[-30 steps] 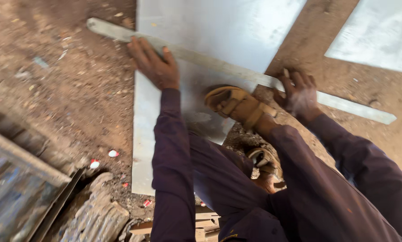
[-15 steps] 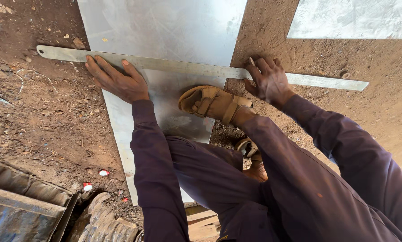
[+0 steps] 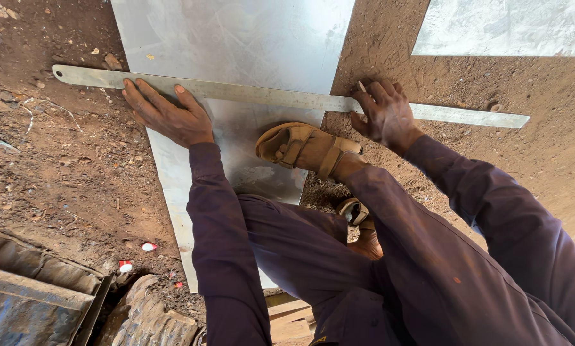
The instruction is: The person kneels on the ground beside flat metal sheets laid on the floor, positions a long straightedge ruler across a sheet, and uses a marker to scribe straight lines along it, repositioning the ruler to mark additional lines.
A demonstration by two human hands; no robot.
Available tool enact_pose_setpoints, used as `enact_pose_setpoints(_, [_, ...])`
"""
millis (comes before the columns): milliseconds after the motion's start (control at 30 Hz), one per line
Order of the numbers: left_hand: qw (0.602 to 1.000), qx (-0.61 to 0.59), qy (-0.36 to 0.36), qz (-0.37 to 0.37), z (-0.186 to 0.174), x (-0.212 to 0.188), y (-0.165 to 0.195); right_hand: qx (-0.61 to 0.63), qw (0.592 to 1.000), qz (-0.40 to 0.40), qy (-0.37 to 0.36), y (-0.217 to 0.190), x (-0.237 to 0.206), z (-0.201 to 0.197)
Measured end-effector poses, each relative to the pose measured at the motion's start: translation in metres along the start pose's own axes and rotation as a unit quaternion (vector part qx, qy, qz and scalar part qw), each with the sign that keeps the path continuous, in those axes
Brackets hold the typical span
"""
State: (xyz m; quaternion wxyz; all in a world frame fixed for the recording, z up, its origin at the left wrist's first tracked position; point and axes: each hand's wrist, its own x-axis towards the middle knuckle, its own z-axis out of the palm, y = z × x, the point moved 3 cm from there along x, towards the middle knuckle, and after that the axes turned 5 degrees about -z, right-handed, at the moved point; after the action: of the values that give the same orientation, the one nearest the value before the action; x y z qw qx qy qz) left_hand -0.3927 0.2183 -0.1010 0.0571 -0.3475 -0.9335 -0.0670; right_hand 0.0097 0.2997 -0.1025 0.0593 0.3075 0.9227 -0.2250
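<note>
A long metal ruler (image 3: 268,96) lies across a bare metal sheet (image 3: 236,38) on the dirt, overhanging both of its side edges. My left hand (image 3: 166,115) presses flat on the ruler at the sheet's left edge, fingers spread. My right hand (image 3: 383,115) rests on the ruler just past the sheet's right edge, fingers curled around a small pale pointed tool (image 3: 361,85) whose tip touches the ruler's far side. My foot in a tan sandal (image 3: 307,150) stands on the sheet below the ruler. Dark purple sleeves cover both arms.
A second metal sheet (image 3: 505,29) lies on the dirt at the top right. Corrugated metal (image 3: 25,295) and a rough lump (image 3: 146,320) sit at the bottom left, with small red and white scraps (image 3: 148,246) nearby. My other sandalled foot (image 3: 358,221) is tucked under me.
The view has swung and steadied, so the ruler now looks level instead of slanted. Both hands have kept their places on the ruler.
</note>
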Motion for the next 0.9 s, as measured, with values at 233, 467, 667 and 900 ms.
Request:
enact_pose_setpoints(233, [1.0,-0.017,0.001,0.003,-0.002,-0.001,0.001,0.009,1.0,0.014,-0.008,-0.001,-0.001,0.001])
enact_pose_setpoints(467, [1.0,-0.001,0.0,0.003,-0.003,0.0,0.0,0.015,0.999,0.02,-0.021,-0.002,0.0,0.002])
enact_pose_setpoints(667, [1.0,-0.02,0.012,0.011,0.001,0.005,-0.001,0.023,0.999,0.032,-0.03,-0.002,-0.004,0.003])
enact_pose_setpoints(900, [0.999,-0.005,-0.033,-0.017,-0.004,0.007,-0.005,-0.007,0.976,0.109,-0.19,0.001,0.011,0.015])
